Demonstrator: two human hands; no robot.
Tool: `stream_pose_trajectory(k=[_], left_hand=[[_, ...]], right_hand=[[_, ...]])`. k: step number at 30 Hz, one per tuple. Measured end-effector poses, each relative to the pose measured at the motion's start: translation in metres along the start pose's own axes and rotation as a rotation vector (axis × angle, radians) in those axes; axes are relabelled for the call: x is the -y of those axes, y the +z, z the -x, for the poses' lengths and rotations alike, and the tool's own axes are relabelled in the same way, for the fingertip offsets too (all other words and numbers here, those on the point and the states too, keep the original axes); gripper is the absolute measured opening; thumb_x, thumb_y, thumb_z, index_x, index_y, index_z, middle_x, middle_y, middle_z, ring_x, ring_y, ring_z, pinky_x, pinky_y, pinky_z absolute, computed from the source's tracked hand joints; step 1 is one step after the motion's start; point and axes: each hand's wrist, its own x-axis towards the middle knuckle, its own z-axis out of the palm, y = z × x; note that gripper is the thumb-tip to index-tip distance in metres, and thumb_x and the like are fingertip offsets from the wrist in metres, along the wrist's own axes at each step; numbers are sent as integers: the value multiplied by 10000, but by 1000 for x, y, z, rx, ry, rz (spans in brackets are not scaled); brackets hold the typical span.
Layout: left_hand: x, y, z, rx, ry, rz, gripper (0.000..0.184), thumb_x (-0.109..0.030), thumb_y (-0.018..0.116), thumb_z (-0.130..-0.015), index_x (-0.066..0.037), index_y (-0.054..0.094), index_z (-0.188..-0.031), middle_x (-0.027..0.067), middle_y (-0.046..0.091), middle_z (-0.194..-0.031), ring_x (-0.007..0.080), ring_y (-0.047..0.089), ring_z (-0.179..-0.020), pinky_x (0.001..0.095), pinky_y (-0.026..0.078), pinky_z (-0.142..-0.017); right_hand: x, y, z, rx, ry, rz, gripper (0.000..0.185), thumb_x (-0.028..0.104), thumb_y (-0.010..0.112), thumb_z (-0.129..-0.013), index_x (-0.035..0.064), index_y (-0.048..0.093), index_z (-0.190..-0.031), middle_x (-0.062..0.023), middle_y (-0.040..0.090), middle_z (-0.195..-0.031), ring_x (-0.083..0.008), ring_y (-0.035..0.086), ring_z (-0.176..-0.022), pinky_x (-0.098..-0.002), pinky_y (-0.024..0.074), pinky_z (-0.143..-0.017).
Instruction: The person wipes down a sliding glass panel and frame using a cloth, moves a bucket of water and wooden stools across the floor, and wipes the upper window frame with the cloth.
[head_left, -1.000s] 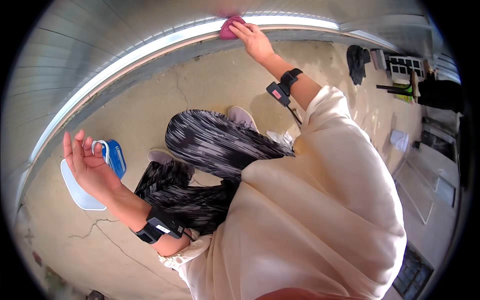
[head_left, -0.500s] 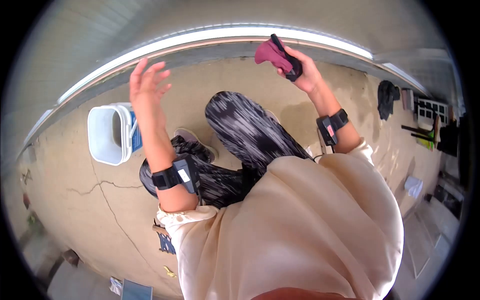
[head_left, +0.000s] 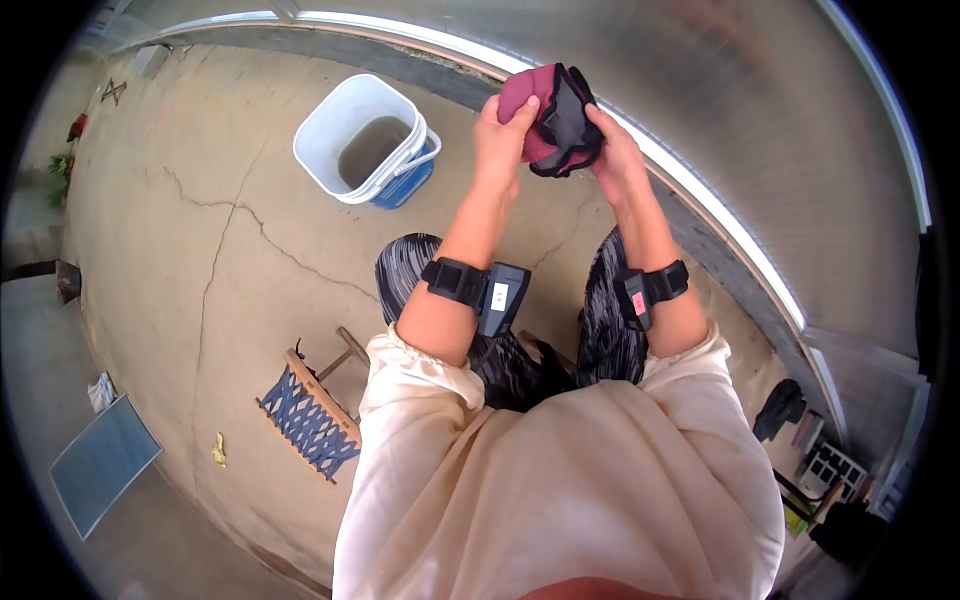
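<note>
You've got the cloth (head_left: 568, 118) up, maroon and dark grey, black along its edges, bunched in loose folds, pinched between your left hand (head_left: 497, 145) and right hand (head_left: 618, 155)!

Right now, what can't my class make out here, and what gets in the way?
Head view: parts of the left hand and right hand, hidden behind the maroon cloth.
Head view: the bottom of the bucket, covered by dark liquid.
Head view: part of the woven stool, apparently behind the pale top.
Head view: what the yellow scrap is, too small to tell.
</note>
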Motion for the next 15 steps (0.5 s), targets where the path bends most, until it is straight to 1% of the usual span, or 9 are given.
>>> stream_pose_trajectory(k=[1, 3, 5, 7, 8, 11, 12, 14, 15], left_hand=[[6, -4, -4, -49, 60, -25, 326, -239, 636, -848, -68, 547, -1112, 45, 617, -992, 144, 614, -851, 290, 507, -703], [7, -11, -7, -59, 106, -34, 321, -229, 626, -858, -58, 535, -1114, 50, 615, -983, 141, 611, -857, 282, 504, -719], [3, -18, -1, -131, 46, 32, 333, -229, 617, -866, -34, 522, -1119, 67, 611, -1000, 154, 609, -873, 281, 502, -746], [-6, -27, 4, -145, 35, 157, 292, -210, 613, -867, -9, 518, -1056, 80, 605, -949, 156, 606, -825, 280, 494, -739], [-8, -35, 4, -107, 15, 149, 336, -227, 611, -869, -8, 499, -1098, 99, 602, -990, 173, 613, -856, 294, 503, -760], [-13, -39, 15, -14, -57, 10, 456, -283, 603, -871, -25, 468, -1223, 73, 587, -1079, 176, 587, -969, 308, 484, -821], [-11, -38, 21, -12, -70, 9, 456, -283, 603, -871, -25, 468, -1223, 73, 587, -1079, 176, 587, -969, 308, 484, -821], [-6, -26, 30, 238, -192, 14, 499, -264, 613, -855, -38, 441, -1265, 60, 558, -1140, 178, 555, -1042, 326, 462, -866], [-3, -24, 36, 244, -201, 15, 499, -264, 613, -855, -38, 441, -1265, 60, 558, -1140, 178, 555, -1042, 326, 462, -866]], right_hand=[[-9, -9, -1, 4, 1, -1, 359, 285, 533, -897, 67, 541, -1182, -30, 591, -1061, -129, 590, -863, -286, 503, -725], [-25, -25, 7, 6, 199, 151, 318, 216, 519, -912, 66, 538, -1192, -18, 602, -1052, -119, 586, -915, -257, 497, -778], [-36, -42, 11, -4, 209, 105, 285, 183, 528, -905, 51, 563, -1154, -44, 617, -1013, -144, 611, -888, -261, 526, -737], [-34, -46, 11, 161, 138, 72, 303, 188, 517, -915, 50, 538, -1184, -69, 602, -1091, -158, 610, -935, -270, 522, -754], [-26, -41, 14, 172, 57, 76, 365, 241, 526, -916, 54, 502, -1228, -95, 561, -1185, -182, 581, -1027, -307, 487, -839], [-18, -32, 20, 137, -56, 127, 480, 317, 554, -897, 55, 444, -1283, -109, 525, -1236, -208, 544, -1090, -340, 431, -918], [-18, -31, 23, 205, 11, 95, 608, 391, 601, -853, 47, 403, -1314, -110, 524, -1236, -219, 522, -1118, -350, 400, -947], [-22, -32, 27, 223, 89, 135, 647, 392, 626, -834, 48, 385, -1326, -103, 529, -1226, -213, 522, -1114, -353, 398, -949], [-24, -32, 29, 254, 159, 173, 688, 393, 651, -815, 48, 367, -1338, -96, 535, -1216, -208, 521, -1110, -355, 396, -950]])
